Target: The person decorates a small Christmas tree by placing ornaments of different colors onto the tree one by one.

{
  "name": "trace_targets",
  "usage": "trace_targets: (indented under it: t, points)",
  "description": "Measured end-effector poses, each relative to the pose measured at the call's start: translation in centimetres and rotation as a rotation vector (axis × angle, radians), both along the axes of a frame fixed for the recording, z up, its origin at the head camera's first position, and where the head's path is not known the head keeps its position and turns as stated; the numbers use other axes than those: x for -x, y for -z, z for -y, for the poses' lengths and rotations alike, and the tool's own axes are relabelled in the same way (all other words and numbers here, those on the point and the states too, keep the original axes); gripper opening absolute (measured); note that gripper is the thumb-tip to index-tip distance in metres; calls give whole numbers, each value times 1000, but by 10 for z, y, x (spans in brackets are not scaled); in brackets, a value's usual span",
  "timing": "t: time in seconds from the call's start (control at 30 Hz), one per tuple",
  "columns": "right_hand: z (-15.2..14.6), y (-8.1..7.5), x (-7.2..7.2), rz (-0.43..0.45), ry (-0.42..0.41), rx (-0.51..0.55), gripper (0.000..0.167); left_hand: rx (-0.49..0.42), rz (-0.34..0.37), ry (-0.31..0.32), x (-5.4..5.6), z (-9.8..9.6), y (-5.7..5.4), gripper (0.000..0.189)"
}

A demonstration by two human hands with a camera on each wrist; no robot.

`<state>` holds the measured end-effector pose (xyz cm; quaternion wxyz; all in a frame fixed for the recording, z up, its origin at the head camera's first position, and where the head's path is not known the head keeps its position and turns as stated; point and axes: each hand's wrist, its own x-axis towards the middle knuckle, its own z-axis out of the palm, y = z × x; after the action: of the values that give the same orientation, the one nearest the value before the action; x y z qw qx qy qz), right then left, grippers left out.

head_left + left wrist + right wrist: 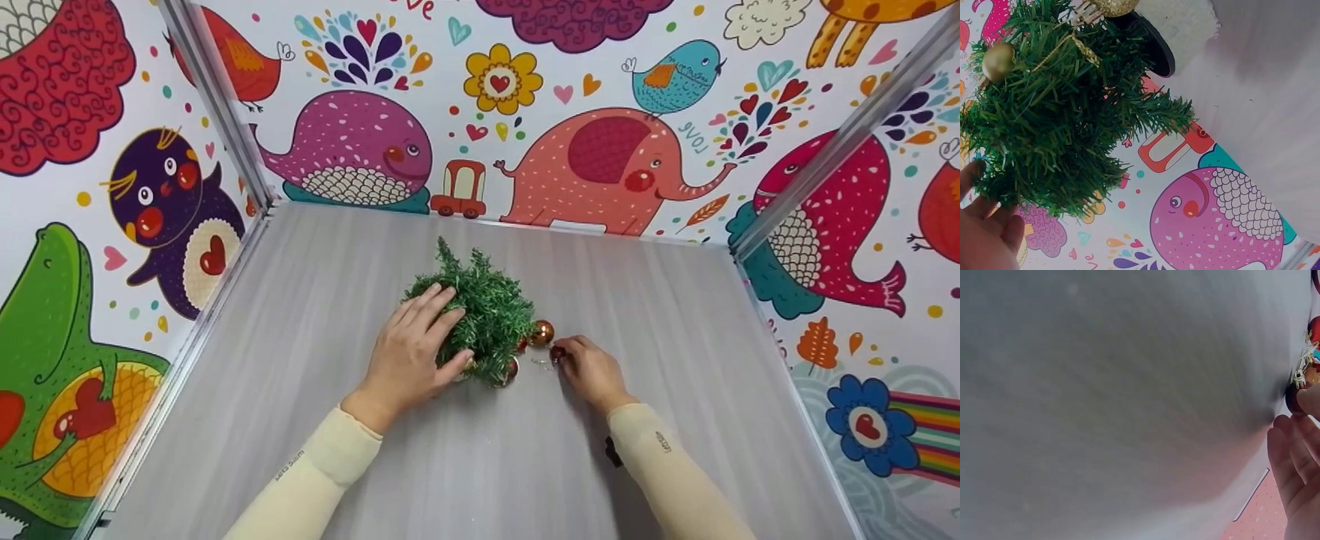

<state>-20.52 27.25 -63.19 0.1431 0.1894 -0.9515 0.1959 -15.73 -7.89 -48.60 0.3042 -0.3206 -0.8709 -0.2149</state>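
A small artificial Christmas tree (487, 315) stands mid-table, its green branches leaning over the baubles beside it. My left hand (412, 345) rests on the tree's left side, fingers fairly straight across the foliage. In the left wrist view, gold baubles (999, 62) hang among the branches, near a white base (1190, 34). Just right of the tree, my right hand (596, 371) pinches a small dark red bauble (557, 353) between thumb and fingertips, close over the table. A copper bauble (541, 332) and a red bauble (508, 371) lie at the tree's right edge.
The grey wood-grain table (315, 300) is enclosed by printed cartoon panels (360, 150) at the back and both sides. Metal corner posts (225, 105) join them. Pale string (541, 363) lies near the baubles. Something dark (613, 452) shows under my right wrist.
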Motion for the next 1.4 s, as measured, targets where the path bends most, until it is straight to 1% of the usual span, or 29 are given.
trace_targets:
  t: [0.13, 0.27, 0.4, 0.63, 0.87, 1.1, 1.23, 1.4]
  points:
    - [0, 1, 0, -23, 0, 11, 23, 7, -3, 9, 0, 0, 0, 47]
    - [0, 2, -1, -47, -24, 6, 22, 8, -19, 20, 0, 2, 2, 39]
    - [0, 4, -1, -51, -23, -3, 21, 6, -23, 36, 1, 4, 1, 34]
    - [1, 2, 0, -8, -1, -9, 21, 9, -13, 51, 2, 11, -2, 32]
    - [0, 1, 1, -10, 4, -9, 21, -10, -36, 82, 5, 18, -6, 29]
    - [0, -1, -1, 9, 11, -27, 28, 3, -30, 78, 5, 23, -6, 28]
    - [1, -3, -1, 30, 17, -32, 27, -8, -31, 75, 5, 26, -7, 27]
    - [2, -4, -2, 28, 15, -24, 26, -18, -36, 78, 4, 28, -7, 26]
